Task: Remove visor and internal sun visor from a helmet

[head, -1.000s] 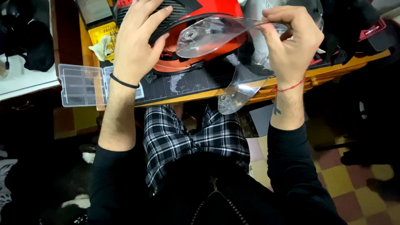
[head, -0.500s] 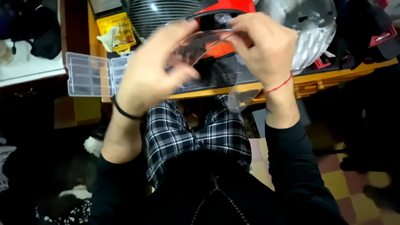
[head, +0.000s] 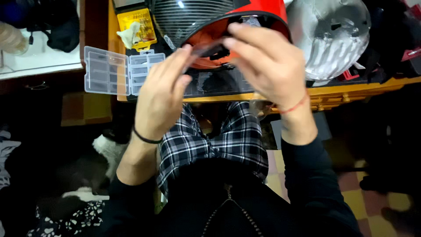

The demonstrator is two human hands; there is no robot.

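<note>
Hands come together above the lap, in front of the red helmet [head: 258, 13] that lies on the bench [head: 342, 90]. The left hand [head: 160, 98] has its fingers [head: 177, 66] bent up, and their tips pinch the near end of a clear curved visor piece [head: 206, 47]. The right hand [head: 263, 66] closes its fingers [head: 245, 41] over the other end of the same piece, so both hands hold it. The piece is thin and see-through, just before the helmet's opening, and its exact edges are hard to see.

A black band [head: 147, 138] sits on the left wrist, a red thread [head: 294, 105] on the right wrist.

Left of the helmet, at the bench edge, a clear plastic compartment box [head: 107, 70] lies open and partly hangs over the edge. Behind this box, still left of the helmet, there is a yellow pack [head: 136, 24] with a crumpled pale scrap on it. Right of the helmet stands a clear round plastic cover [head: 333, 39]. Below the helmet, under the bench edge, the person's checked trousers [head: 210, 140] show.
</note>
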